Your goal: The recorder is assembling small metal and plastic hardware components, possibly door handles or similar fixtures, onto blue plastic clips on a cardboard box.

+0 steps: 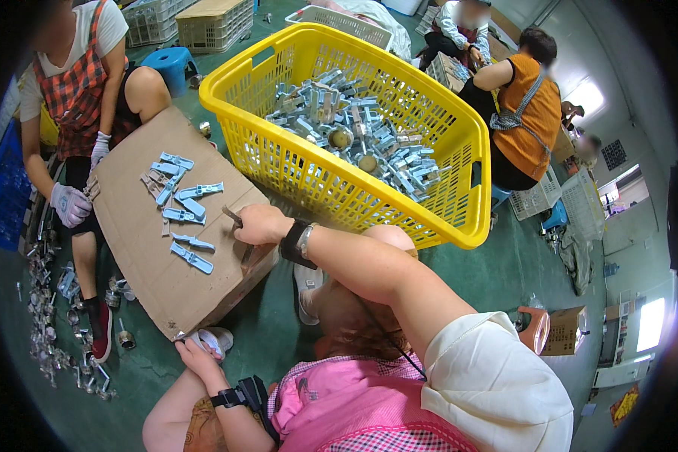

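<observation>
My right hand (262, 224) is closed at the right edge of an upturned cardboard box (139, 260). Its fingers pinch a small brownish metal strip (233, 217). By the box's near corner is my left hand (198, 355), its fingers drawn together; whatever they hold is too small to make out. Several light-blue plastic clips (191, 258) lie on the cardboard, some with metal pieces. Beyond my right arm stands a yellow plastic basket (301, 143), partly filled with similar blue and metal clip parts (354, 124).
At left a co-worker's gloved hand (71, 205) is at the box's far-left edge. Loose metal clamps (45, 324) cover the floor there. A blue stool (167, 69) stands behind. Another person in an orange vest (531, 124) sits beyond the basket, near white crates (536, 197).
</observation>
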